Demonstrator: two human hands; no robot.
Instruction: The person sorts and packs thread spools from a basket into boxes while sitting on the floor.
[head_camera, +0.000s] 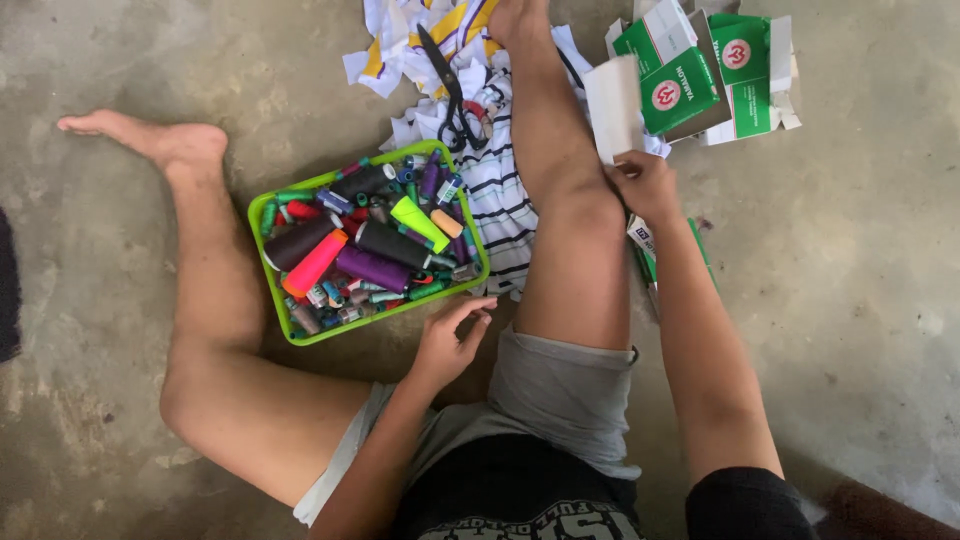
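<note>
the person sits on the grey concrete floor (120, 420) with legs spread, so everything stays close. the left hand (452, 338) has open, spread fingers and touches the near rim of the bright green plastic tray (300, 334) full of colourful thread spools, as if to steady it. the right hand (645, 185) pinches a white folded paper piece (614, 108) beside the knee. black metal scissors (448, 85) lie on the striped cloth scraps (500, 190). green and white flat cardboard boxes (700, 75) with round red marks lie at the top right.
</note>
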